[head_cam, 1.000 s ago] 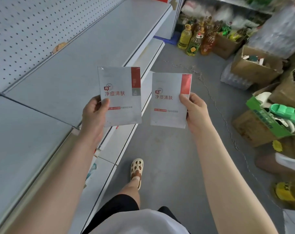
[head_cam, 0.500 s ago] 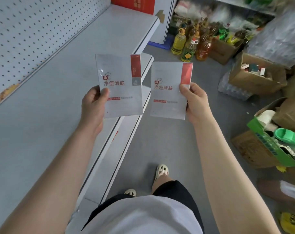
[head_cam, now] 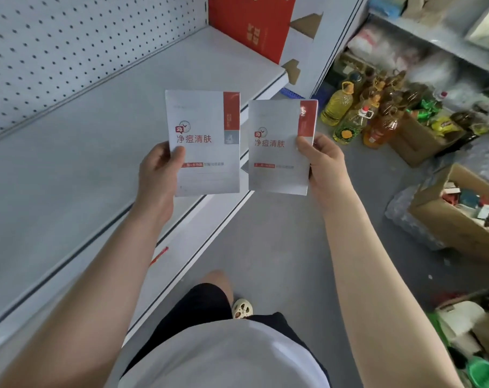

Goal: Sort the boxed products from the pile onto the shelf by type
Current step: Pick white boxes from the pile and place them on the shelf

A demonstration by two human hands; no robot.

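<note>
While both arms reach forward over the aisle, each hand holds up one flat white box with a red strip down its right edge and red characters on the face. The left hand [head_cam: 158, 175] grips the left box [head_cam: 204, 144] at its lower left edge — thumb laid across the front, the fingers hidden behind. This box hangs above the front part of the grey shelf [head_cam: 70, 169], not touching it, its face turned up toward the camera. The right hand [head_cam: 323, 163] pinches the right box [head_cam: 278, 148] at its right edge, thumb on the front just under the red strip, fingers curled round the back. That box hangs past the shelf's front lip, over the grey floor [head_cam: 279, 247]. The two boxes sit side by side, nearly level, with a narrow gap between them; the left one stands slightly higher.

At the far end of the shelf, against the pegboard back panel [head_cam: 56, 51], stands a red carton [head_cam: 251, 23]. To the right on the floor — well apart from the hands — are cooking oil bottles [head_cam: 349, 116] and open cardboard boxes [head_cam: 458, 214] filled with mixed goods. Below, a white shirt, dark shorts and one pale sandal [head_cam: 242, 308] show.
</note>
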